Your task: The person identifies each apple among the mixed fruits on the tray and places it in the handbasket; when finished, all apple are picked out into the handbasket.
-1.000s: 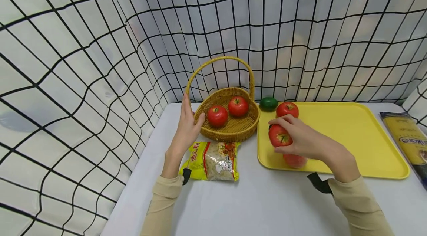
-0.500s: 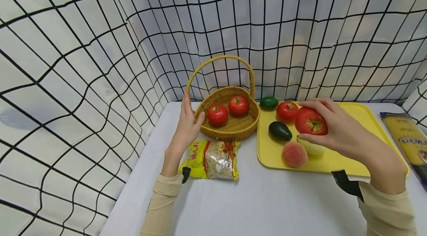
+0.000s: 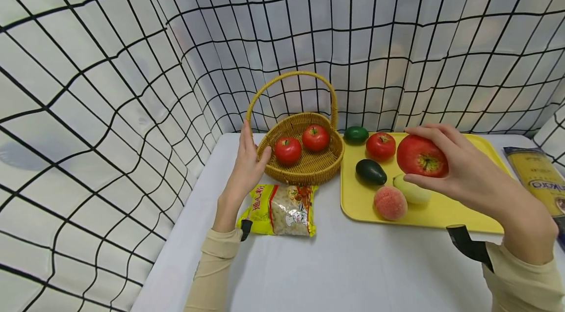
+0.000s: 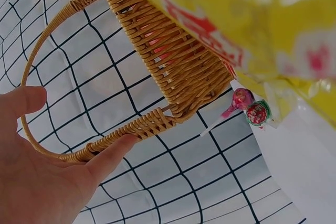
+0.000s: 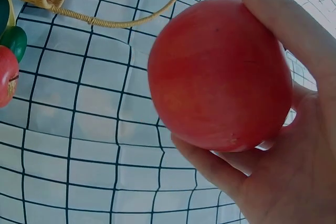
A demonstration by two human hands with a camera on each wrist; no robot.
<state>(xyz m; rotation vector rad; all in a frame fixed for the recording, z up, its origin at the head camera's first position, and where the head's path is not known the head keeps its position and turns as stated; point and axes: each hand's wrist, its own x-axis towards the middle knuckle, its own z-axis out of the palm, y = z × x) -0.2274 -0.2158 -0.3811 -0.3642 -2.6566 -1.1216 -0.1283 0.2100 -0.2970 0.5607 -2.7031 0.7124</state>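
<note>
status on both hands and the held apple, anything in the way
Right hand grips apple over tray. Left hand at basket. Nothing visibly blocking the held apple.

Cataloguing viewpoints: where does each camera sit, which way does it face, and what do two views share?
Head: on the head, facing forward and down at basket and tray; left hand, right hand and sleeves show.
Left wrist: on that wrist, facing the basket; left hand shows.
Right wrist: on that wrist, facing the held apple; right hand shows.
Head and right wrist share that apple.
</note>
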